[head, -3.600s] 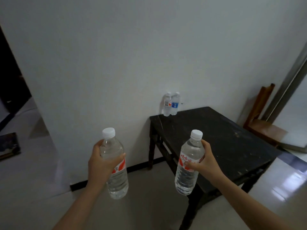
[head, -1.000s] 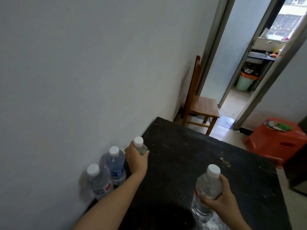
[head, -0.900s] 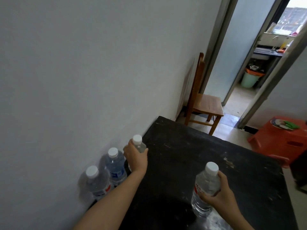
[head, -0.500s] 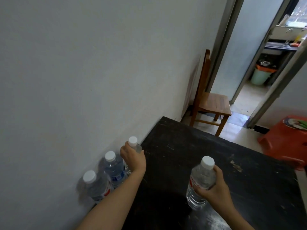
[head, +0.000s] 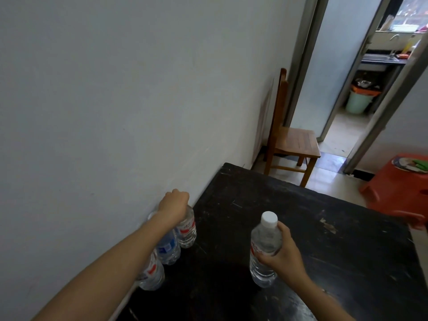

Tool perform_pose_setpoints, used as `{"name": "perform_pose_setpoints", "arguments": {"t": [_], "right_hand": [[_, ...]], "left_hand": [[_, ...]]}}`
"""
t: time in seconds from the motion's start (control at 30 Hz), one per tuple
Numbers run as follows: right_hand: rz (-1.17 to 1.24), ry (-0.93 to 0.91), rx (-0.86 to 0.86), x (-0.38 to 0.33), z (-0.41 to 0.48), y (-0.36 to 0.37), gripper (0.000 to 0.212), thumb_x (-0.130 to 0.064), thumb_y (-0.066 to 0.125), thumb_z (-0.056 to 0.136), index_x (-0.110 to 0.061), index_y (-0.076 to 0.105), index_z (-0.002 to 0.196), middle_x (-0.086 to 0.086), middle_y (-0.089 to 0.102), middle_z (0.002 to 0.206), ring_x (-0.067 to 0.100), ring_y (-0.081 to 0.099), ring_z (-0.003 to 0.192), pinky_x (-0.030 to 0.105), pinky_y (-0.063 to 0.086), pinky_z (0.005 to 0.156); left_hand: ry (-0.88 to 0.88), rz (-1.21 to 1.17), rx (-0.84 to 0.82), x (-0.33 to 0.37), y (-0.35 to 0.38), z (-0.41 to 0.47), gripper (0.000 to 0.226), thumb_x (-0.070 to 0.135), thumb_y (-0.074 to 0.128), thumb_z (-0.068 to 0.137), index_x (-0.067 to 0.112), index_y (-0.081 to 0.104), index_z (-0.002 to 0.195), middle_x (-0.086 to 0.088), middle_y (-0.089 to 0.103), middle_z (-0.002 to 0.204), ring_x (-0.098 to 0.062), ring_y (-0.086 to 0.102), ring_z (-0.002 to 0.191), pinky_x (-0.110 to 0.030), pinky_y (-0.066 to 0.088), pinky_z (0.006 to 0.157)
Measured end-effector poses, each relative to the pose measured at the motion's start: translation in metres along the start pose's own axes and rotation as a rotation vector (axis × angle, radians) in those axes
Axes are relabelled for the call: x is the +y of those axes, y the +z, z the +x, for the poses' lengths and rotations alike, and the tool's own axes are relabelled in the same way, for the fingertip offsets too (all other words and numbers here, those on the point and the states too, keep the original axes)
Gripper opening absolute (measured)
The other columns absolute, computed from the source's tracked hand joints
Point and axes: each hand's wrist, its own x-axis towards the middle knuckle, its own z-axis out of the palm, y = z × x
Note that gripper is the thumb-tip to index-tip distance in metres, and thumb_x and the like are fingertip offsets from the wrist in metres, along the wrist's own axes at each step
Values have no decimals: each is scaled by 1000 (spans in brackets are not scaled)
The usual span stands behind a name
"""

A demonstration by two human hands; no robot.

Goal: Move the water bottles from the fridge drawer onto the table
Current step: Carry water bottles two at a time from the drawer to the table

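My left hand (head: 174, 206) is closed over the top of a clear red-labelled water bottle (head: 186, 230), which stands upright on the black table (head: 301, 228) against the wall. Beside it stand a blue-labelled bottle (head: 168, 249) and another red-labelled bottle (head: 151, 273), both partly hidden by my left forearm. My right hand (head: 281, 251) grips a fourth water bottle (head: 262, 249) with a white cap, upright near the table's middle; I cannot tell whether its base touches the tabletop.
A white wall runs along the table's left edge. A wooden chair (head: 293, 142) stands beyond the far end, a red plastic stool (head: 398, 188) at the right. An open doorway behind leads to a room with a green bin (head: 357, 101).
My left hand has slid up over the cap of its bottle, which stands against the wall. My right hand has brought its bottle lower and closer to me.
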Motion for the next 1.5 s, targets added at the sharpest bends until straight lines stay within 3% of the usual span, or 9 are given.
{"name": "perform_pose_setpoints", "arguments": {"t": [0.17,0.37,0.5,0.67,0.83,1.07,1.2,1.27,1.5], "right_hand": [[-43,-35,-94,-6,27,23,84,-29,84,58,-49,26,116,-4,50,116,13,51,108,30,49,90],[-203,-63,-173,-35,77,71,81,-39,79,60,-31,35,128,2,46,119,21,46,113,36,43,97],[-162,-126,-207,-64,117,105,77,-32,79,64,-24,37,129,4,48,120,22,43,115,32,41,95],[-118,-161,-276,-84,160,140,82,-25,81,66,-19,36,134,7,39,130,22,45,119,24,36,98],[-103,-155,-283,-86,172,159,79,-25,80,67,-20,38,133,7,47,131,22,48,119,26,38,96],[-176,-35,-417,-98,174,154,86,-26,75,72,-17,22,139,11,47,135,28,47,122,36,39,98],[-247,22,-497,-107,170,150,109,-28,72,77,-12,-11,145,15,33,147,31,36,132,39,31,107],[-274,42,-516,-113,166,143,113,-28,71,77,-10,-18,143,15,31,148,31,35,133,39,30,109],[-317,54,-513,-112,126,73,87,-25,60,87,-20,-2,147,16,34,146,27,40,130,33,36,103]], "left_hand": [[41,2,45,-10,-1,6,17,11,44,91,3,51,105,-15,50,110,-31,51,100,-33,41,77],[38,3,30,-19,-5,13,17,13,43,92,3,51,103,-15,54,107,-30,55,95,-31,38,70],[18,-11,12,-28,-9,12,21,20,42,94,5,49,108,-14,53,109,-25,50,84,-32,40,70],[55,16,37,-31,-4,5,28,24,43,95,9,45,119,-13,39,121,-30,51,103,-35,43,78],[82,51,48,-32,-5,7,31,29,42,95,8,46,117,-9,41,120,-27,53,103,-35,43,77],[82,24,64,-31,-2,13,30,30,44,95,8,48,115,-8,43,119,-27,55,99,-34,42,74],[76,9,58,-28,1,15,30,27,43,95,8,47,118,-9,42,119,-28,55,99,-35,43,75],[71,1,71,-29,3,17,29,27,43,95,9,45,118,-10,42,118,-28,55,98,-35,44,76],[57,-9,78,-25,0,13,35,28,42,95,11,41,125,-10,42,119,-30,55,101,-41,46,79]]}}
